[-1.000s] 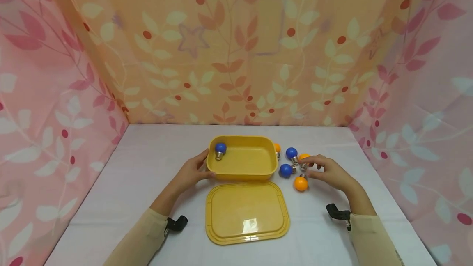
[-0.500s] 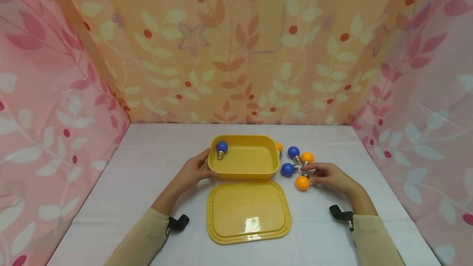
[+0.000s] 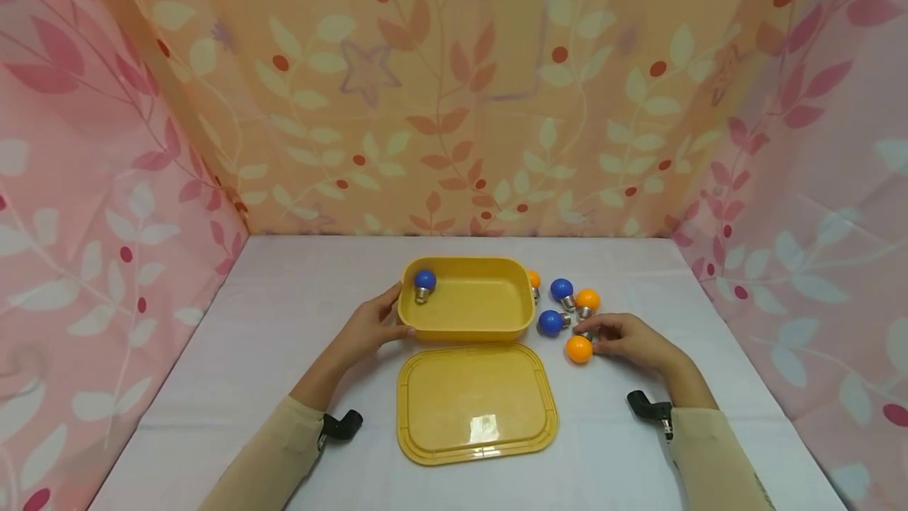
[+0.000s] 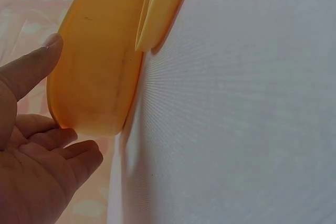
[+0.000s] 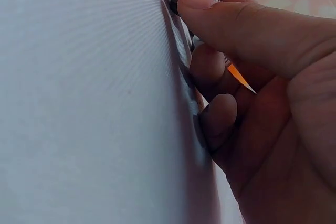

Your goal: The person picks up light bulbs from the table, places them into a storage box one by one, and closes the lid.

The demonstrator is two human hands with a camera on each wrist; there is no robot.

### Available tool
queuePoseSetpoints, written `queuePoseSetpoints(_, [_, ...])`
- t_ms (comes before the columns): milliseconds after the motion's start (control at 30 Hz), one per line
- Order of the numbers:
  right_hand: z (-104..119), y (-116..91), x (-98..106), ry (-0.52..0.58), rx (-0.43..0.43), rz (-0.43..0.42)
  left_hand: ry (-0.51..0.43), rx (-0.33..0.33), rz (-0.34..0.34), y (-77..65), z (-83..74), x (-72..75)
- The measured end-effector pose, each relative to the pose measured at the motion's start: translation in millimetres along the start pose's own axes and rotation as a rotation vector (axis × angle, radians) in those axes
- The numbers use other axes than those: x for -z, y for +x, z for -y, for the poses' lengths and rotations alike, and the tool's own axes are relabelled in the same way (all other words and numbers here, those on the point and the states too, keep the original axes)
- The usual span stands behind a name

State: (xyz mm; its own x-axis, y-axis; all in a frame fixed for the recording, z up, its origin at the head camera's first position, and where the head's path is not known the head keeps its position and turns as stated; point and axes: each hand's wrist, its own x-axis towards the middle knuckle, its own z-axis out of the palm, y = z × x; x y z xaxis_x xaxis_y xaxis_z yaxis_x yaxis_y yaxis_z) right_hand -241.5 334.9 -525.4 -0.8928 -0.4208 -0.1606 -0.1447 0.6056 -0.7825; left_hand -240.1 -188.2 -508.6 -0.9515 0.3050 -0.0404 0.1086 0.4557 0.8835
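Observation:
My left hand (image 3: 364,330) holds the left end of a yellow plastic box (image 3: 471,334), thumb on the near side and fingers on the far side. Inside the box at left lies a blue light bulb (image 3: 425,281). My right hand (image 3: 638,343) pinches the metal screw base of an orange light bulb (image 3: 578,350) low at the tabletop; in the right wrist view the thumb (image 5: 197,1) presses on that threaded base. Just beyond it lie two blue bulbs (image 3: 550,323) and another orange bulb (image 3: 587,300). One more orange bulb (image 3: 535,279) is partly hidden behind the box's right end.
A yellow lid (image 3: 477,404) lies flat in front of the box, close to its near wall. White cloth covers the table (image 3: 305,266). Patterned curtains (image 3: 454,101) stand at the back and on both sides.
My right hand has lowered from above the bulbs toward the near orange bulb and now pinches its base. My left hand stays on the box.

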Motion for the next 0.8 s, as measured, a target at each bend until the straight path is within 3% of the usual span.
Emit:
queuePoseSetpoints(333, [1.3,-1.5,-1.8,0.015,-0.033,0.016,0.001,0.009,0.003,0.9,1.5,-0.6])
queuePoseSetpoints(800, [18.5,-3.0,6.5,0.023,0.023,-0.05,-0.023,-0.005,0.004,0.5,1.2,-0.6])
